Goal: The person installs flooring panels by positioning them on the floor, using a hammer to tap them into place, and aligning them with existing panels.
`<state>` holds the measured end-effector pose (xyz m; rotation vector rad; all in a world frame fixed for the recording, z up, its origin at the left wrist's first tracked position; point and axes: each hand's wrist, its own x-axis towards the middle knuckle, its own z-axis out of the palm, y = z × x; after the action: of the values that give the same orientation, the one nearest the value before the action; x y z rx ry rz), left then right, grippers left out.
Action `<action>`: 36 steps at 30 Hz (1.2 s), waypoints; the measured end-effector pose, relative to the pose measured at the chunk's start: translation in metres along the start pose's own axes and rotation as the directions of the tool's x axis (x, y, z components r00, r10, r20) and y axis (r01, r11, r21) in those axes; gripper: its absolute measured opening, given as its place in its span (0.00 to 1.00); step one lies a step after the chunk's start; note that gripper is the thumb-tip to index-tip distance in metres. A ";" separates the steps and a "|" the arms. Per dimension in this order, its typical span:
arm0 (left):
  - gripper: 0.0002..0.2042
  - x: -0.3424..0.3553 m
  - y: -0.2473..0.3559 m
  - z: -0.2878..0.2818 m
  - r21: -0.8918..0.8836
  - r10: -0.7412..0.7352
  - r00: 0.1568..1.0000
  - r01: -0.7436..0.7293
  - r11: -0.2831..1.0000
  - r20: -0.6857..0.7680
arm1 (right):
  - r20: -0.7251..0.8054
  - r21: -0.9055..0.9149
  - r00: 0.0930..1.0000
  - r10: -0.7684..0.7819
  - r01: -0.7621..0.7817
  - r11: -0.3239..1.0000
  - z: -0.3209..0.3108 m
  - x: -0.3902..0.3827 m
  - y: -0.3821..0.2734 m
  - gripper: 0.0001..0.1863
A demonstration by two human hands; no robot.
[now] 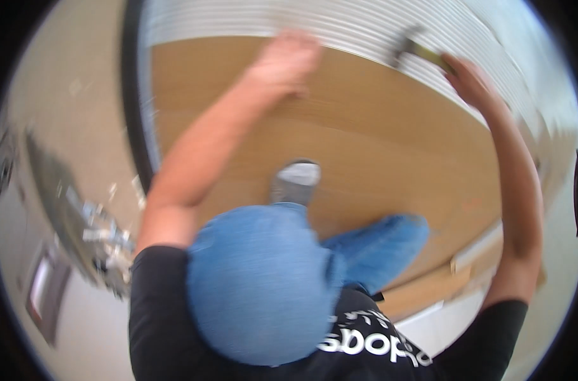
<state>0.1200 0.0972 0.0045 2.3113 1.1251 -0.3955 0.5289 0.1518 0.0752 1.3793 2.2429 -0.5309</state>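
In my right hand (472, 81) is a hammer (430, 56), gripped by its yellowish handle with the dark head toward the left. The head is raised over the border of the brown board (365, 120) and the white ribbed sheet (352, 25), blurred by motion. My left hand (290, 58) is at that same border, left of the hammer, with fingers curled together. Whatever it pinches is hidden or too small to make out.
I kneel on the brown board, one grey shoe (296, 181) planted in front of me. A dark edge strip (133, 89) runs along the board's left side. Scattered debris (108, 238) lies on the floor at left. Cardboard-coloured strips (428, 289) lie at lower right.
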 end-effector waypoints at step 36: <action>0.41 0.005 0.005 0.007 0.020 -0.113 0.966 0.121 0.992 -0.234 | 0.266 0.770 0.017 0.964 -0.606 -0.201 0.250 -0.496 -0.148 0.20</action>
<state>0.1270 0.0940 -0.0016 2.3745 1.3827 -0.1906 0.6366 -0.4068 0.1597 3.3037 0.4160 -0.6013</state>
